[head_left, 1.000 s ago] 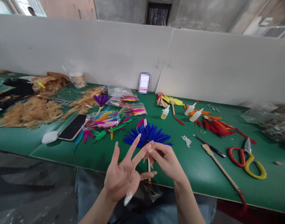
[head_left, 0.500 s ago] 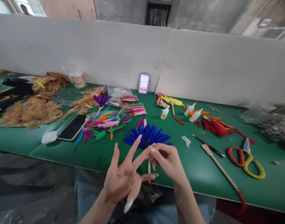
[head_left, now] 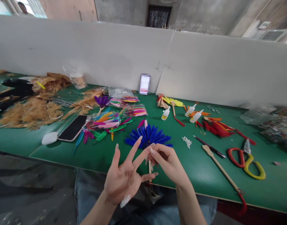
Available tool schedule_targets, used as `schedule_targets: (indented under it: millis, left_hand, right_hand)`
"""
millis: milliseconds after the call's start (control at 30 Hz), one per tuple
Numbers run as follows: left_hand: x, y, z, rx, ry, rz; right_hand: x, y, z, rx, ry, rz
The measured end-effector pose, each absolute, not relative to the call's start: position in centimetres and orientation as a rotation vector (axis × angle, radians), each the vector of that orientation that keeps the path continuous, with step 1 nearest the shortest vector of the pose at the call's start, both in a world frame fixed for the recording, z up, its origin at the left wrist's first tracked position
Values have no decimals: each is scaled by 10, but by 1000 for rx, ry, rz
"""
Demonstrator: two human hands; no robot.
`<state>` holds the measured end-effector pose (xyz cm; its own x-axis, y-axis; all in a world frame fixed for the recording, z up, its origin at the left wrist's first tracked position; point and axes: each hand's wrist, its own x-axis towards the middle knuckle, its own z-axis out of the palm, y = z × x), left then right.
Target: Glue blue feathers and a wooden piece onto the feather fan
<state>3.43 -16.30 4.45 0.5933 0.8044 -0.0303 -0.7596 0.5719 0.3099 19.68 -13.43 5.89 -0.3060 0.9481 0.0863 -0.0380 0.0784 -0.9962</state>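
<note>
Over the worktop, near the blue fan lying on it, my left hand spreads its fingers wide while my right hand pinches one left fingertip between its fingers.

Blue feather fan, green table

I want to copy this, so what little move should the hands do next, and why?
Maybe the right hand should gently let go of the left hand: its fingers are pinched at a left fingertip, in front of the blue feather fan, and letting go would free both hands.
</note>
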Motion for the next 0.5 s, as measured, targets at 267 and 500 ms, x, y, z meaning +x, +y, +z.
schedule_targets:
  millis: [267, 500]
  left_hand:
    - [29, -161, 43, 332, 111, 933]
    - [26, -162, 42, 334, 105, 939]
  right_hand:
    - [216, -151, 56, -947, -1425, 1387]
    - [275, -199, 40, -1258, -1320, 1123]
